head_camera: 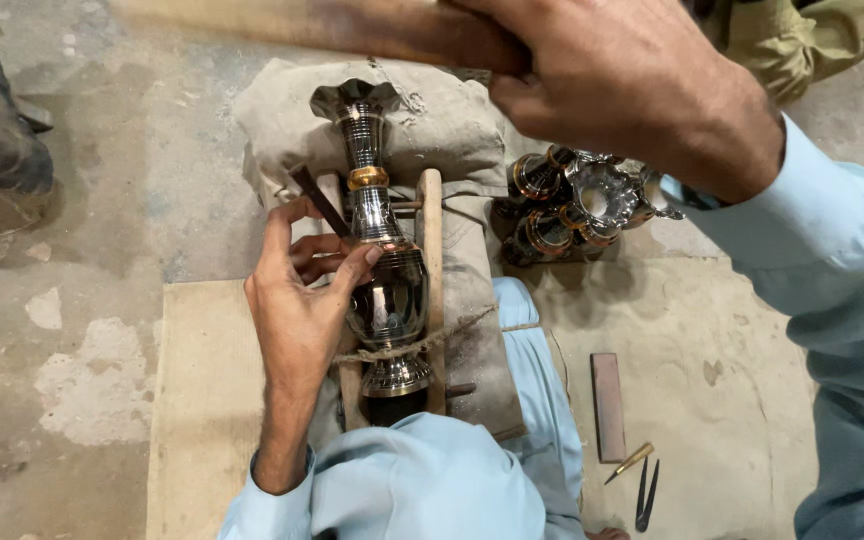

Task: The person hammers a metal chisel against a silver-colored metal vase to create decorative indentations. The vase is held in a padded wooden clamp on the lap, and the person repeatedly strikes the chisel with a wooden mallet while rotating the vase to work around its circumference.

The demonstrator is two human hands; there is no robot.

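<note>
metal vase [384, 270]: polished, i judge it hard, slippery, dent-prone; roped into wooden cradle [432, 250].
left hand [297, 300]: i see it pinching a dark chisel [318, 200] against it.
right hand [632, 85]: i see it closed round a wooden mallet handle [352, 25].

A pile of shiny vases [577, 205] lies on the floor, and a flat stone [608, 406], a brass punch [630, 462] and dark dividers [645, 495] lie on a mat [697, 340].
</note>
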